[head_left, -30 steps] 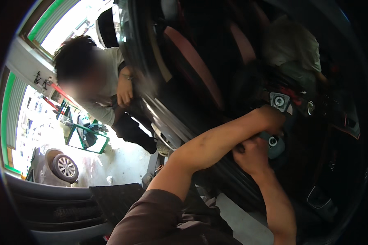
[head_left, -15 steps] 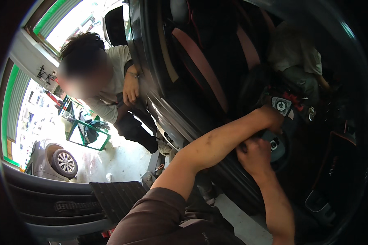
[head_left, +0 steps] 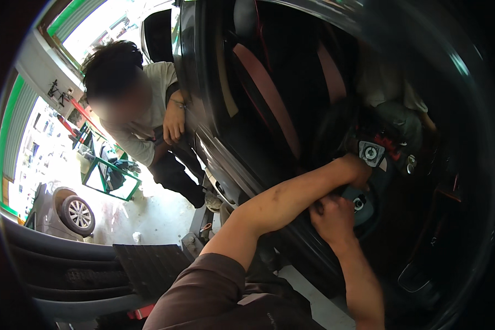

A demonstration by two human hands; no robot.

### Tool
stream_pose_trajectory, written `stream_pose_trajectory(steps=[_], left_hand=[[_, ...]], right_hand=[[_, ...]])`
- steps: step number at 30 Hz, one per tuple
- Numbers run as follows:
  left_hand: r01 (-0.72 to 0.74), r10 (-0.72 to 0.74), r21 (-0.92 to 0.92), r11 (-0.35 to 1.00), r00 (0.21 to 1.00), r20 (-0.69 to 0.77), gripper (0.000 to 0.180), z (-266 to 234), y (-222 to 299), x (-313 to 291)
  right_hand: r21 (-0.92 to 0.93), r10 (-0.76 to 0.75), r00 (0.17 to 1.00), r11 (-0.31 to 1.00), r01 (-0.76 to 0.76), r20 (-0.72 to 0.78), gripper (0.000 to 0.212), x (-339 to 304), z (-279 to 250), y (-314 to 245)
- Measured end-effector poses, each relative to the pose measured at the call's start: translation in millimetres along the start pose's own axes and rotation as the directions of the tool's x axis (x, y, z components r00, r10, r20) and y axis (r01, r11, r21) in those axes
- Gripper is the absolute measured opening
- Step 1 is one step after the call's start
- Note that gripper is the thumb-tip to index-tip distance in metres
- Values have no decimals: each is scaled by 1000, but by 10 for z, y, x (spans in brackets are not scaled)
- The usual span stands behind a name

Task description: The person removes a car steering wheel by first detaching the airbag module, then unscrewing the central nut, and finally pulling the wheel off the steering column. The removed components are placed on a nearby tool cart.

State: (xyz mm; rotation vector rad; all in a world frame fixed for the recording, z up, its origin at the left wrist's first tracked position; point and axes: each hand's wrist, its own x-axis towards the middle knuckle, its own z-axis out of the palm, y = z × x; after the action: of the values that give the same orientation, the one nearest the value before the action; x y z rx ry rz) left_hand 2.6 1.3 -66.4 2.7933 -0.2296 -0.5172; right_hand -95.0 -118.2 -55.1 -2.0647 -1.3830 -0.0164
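Pale workshop floor (head_left: pixel 157 223) lies well left of the pink-striped seat (head_left: pixel 265 91), which I take as landmark, directions as seen in my remote feed. Also left of the seat I log a spoked car wheel (head_left: pixel 77 215) and a green-framed stand (head_left: pixel 135 188). Nearer the seat, on its left, a co-worker in a light shirt leans beside the car body; that co-worker's hand (head_left: pixel 174 124) hangs fingers down.

Left hand (head_left: pixel 360 171): below and right of the seat, wrist bent, fingers hidden. I cannot tell how far it is open or whether it has hold of anything.

Right hand (head_left: pixel 335 218): farther below the seat, just under the left forearm. Fingers curled inward; I cannot tell what, if anything, is inside the curl.

Blue-grey rounded part (head_left: pixel 364 215) with silver ring: below and right of the seat, just beside the right hand; contact unclear to me.

Square plate (head_left: pixel 371 153) with round silver centre: right of the seat's lower end, close above the left hand.

Dark ridged panel (head_left: pixel 151 272): below and left of the seat.
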Motion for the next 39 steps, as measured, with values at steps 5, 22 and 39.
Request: stream_pose_trajectory(steps=[5,22,39], left_hand=[[27,-27,3,1000,999,-37,53,-70,-2,-62],[25,-25,-6,1000,988,-154,48,-41,-7,-70],[-7,7,-49,999,1000,-5,51,-110,35,-107]], right_hand=[[43,-15,1000,999,15,-6,13,8,17,19],[39,49,996,998,-53,78,14,20,-40,-28],[96,84,989,991,-96,124,21,-8,-5,-73]])
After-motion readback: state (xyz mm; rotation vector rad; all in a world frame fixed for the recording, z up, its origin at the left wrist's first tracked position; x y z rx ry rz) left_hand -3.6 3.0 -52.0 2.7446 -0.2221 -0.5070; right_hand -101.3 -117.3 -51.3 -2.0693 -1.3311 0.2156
